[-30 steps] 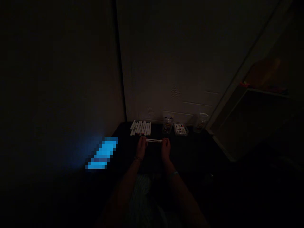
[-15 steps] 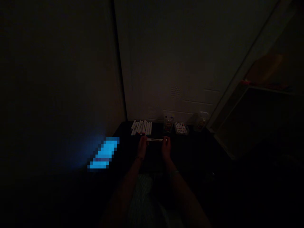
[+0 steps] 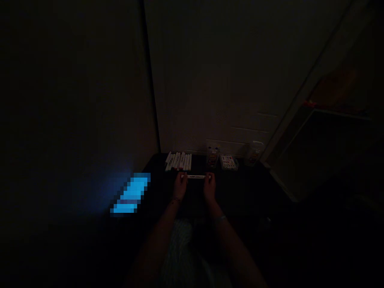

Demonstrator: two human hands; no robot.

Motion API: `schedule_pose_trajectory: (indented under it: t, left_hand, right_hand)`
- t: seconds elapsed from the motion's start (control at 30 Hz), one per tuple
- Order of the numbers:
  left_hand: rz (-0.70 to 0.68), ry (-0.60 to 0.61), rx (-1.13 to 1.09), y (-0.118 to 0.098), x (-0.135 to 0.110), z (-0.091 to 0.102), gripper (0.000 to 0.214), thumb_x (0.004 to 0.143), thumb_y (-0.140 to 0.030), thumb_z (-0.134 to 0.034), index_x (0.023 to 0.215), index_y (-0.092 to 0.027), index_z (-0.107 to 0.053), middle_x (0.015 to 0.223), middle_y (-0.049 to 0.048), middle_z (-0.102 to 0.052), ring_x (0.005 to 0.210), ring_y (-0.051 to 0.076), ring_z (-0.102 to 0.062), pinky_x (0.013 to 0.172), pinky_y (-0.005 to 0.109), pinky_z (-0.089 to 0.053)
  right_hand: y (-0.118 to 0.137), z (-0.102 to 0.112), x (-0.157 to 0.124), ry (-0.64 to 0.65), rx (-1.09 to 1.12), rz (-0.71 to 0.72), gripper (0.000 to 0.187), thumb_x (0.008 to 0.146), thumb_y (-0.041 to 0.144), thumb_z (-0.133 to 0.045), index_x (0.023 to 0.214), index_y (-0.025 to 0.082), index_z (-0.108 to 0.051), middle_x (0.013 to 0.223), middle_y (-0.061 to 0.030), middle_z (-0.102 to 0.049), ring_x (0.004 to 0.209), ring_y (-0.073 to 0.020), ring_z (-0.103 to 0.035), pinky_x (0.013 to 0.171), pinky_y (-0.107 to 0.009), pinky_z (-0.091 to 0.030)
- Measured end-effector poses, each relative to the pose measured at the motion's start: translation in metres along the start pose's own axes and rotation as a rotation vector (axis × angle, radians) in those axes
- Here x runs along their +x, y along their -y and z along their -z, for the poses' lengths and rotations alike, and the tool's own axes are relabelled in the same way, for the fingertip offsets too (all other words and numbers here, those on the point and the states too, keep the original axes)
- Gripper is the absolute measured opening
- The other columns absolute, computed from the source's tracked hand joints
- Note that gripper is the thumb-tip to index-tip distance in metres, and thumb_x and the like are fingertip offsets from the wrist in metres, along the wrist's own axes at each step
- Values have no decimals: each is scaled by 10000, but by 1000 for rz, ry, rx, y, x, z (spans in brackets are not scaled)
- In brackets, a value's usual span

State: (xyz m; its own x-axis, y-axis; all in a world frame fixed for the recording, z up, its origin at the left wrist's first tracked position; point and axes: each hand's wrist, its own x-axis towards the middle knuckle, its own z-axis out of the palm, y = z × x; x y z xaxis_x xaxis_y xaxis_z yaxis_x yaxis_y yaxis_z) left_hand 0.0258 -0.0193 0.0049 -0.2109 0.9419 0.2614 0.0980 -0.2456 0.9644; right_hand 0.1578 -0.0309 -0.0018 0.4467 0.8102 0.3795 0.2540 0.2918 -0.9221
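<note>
A white marker (image 3: 196, 176) lies level between my two hands, above the dark tabletop. My left hand (image 3: 180, 186) is closed on its left end. At the other end my right hand (image 3: 209, 186) grips it with the fingers. Just beyond my left hand, several white markers (image 3: 179, 161) rest side by side in a row. A clear plastic case (image 3: 213, 157) with a few dark-tipped items stands past my right hand. Beside it is a clear box (image 3: 229, 162) packed with markers. The dim light hides finer detail of the fingers.
A bright blue pixelated screen (image 3: 132, 195) glows at the left of the dark table (image 3: 240, 192). Another clear container (image 3: 254, 154) stands at the back right, by the wall (image 3: 195, 100). A framed dark panel (image 3: 324, 148) is at the right.
My left hand has shifted slightly on the marker, its fingers now further over the left end. The marker stays held level between both hands; the rest looks the same.
</note>
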Motion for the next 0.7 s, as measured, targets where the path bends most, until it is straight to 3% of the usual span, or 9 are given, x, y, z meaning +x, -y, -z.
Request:
schedule_pose_trajectory:
  t: [0.43,0.7]
  left_hand:
    - [-57,-7,10,1,1,0,252,772,-435,-405,783,-195,-482,612,-37,-450,571,91,-416,568,202,-335]
    - [-19,11,24,0,0,1,242,781,-425,-395,731,-199,-466,600,-33,-442,565,101,-409,565,214,-330]
  right_hand:
    - [0,0,0,6,-29,-9,285,816,409,-337,871,193,-513,785,-11,-577,717,-126,-519,648,-211,-364]
    - [-1,-1,1,-6,-23,-33,261,814,378,-330,861,187,-501,784,-16,-573,706,-130,-510,635,-219,-360]
